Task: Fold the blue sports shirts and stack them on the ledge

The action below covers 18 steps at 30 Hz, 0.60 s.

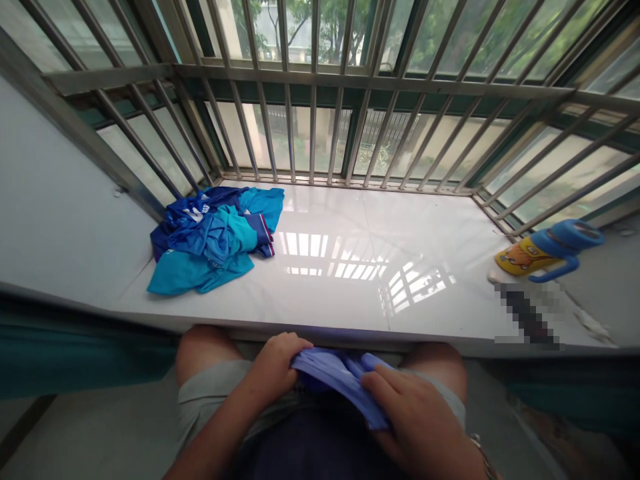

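At the lower centre of the frame, my two bare hands grasp one soft, thin periwinkle cloth (333,372), stretched in a loose, folded band above my lap. My left hand (281,363) pinches its left end; my right hand (417,413), a bracelet (479,448) at the wrist, grips its right end. Beyond my two bare knees lies one glossy white ledge (430,227). On its left sits one crumpled heap of clothes (215,233), smooth blue and turquoise fabric; I cannot tell how many pieces. At the right edge lies one cylindrical yellow-and-blue bottle (533,253) with one handle, near a pixelated dark object (530,317). Rigid metal bars (320,80) span the top.
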Motion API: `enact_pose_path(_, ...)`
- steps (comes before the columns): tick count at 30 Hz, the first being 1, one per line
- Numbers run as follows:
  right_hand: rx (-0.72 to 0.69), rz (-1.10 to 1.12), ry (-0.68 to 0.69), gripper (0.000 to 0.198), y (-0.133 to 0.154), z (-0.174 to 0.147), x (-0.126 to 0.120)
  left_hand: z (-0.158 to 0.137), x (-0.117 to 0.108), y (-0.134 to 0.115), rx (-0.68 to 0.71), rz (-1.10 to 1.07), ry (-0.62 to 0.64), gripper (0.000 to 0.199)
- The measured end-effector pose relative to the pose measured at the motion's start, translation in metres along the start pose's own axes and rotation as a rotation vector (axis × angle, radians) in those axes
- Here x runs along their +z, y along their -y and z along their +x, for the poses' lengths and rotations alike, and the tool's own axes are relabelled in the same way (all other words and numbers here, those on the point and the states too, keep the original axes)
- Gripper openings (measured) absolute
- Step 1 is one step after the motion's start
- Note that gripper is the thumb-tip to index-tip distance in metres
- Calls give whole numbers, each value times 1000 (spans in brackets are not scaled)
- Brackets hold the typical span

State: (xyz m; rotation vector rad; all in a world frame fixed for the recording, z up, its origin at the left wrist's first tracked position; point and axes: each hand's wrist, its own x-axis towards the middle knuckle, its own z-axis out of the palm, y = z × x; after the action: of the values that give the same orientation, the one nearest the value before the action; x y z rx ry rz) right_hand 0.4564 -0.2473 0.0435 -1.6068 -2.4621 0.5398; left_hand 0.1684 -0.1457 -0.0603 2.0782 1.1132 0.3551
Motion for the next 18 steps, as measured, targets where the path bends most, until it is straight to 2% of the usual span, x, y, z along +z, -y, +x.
enact_pose_path(4, 87, -37, -82, 33, -21, -10, -6, -22, -33, 4, -20, -54, -118, 35)
enact_pose_path(9, 181, 111, 12, 38, -25, -6, -9, -46, -57, -15, 9, -67, -210, 32)
enact_pose_path(13, 162, 376, 61, 32, -26, -6, -10, -56, -70, -30, -52, -66, -110, 17)
enact_pose_path(18, 171, 522, 69, 26, -35, -18, -11, -70, -89, -41, -34, 3, 16, 21)
